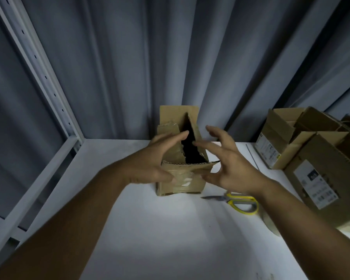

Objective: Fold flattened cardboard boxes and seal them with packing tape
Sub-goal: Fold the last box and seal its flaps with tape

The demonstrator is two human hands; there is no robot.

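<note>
One small cardboard box (180, 184) stands on end near the back of the white counter (170, 229). Its long axis is vertical and its open mouth faces up, dark inside. The far flap rises straight against the corrugated grey wall (170, 57). The near flap hangs outward toward the person, with its torn edge showing and glossy clear tape across the face below it. Both hands are at the box, and neither is closed around anything. The left hand (152, 160) lies against the box's left side, with straight fingers resting on the left flap and the thumb on the taped front face. The right hand (232, 164) is spread wide beside the right flap, its fingers apart and loosely bent. Its thumb reaches the front right corner, but whether it touches cannot be told. One pair of yellow-handled scissors (236, 201) lies on the counter just right of the box, blades pointing left. One roll of tape (271, 227) shows partly beneath the right forearm. At the right edge at least two larger open cartons, one behind (271, 146) and one nearer (319, 178), each bear a white label.
</note>
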